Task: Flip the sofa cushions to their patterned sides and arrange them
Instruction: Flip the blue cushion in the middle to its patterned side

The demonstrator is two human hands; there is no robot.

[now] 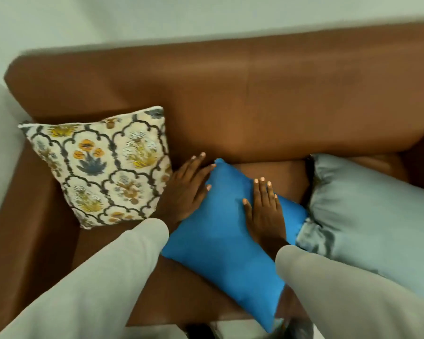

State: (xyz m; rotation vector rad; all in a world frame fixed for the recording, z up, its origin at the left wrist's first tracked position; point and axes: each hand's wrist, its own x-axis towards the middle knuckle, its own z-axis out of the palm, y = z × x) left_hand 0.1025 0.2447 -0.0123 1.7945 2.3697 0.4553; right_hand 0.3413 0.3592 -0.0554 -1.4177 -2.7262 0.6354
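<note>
A plain blue cushion [220, 241] lies tilted on the middle of the brown sofa seat [59, 241], solid side up. My left hand [187, 189] lies flat at its upper left edge, fingers spread over the corner. My right hand [263, 209] rests palm down on the cushion's upper right part, fingers straight. A cushion with a floral pattern [101, 167] stands in the left corner, patterned side showing. A pale grey-blue cushion [370, 214] lies on the right of the seat, plain side up, touching the blue one.
The brown sofa backrest [255, 94] runs across the top, with a pale wall [132, 18] behind it. Armrests close in the seat at left and right. Pale floor shows below the seat's front edge.
</note>
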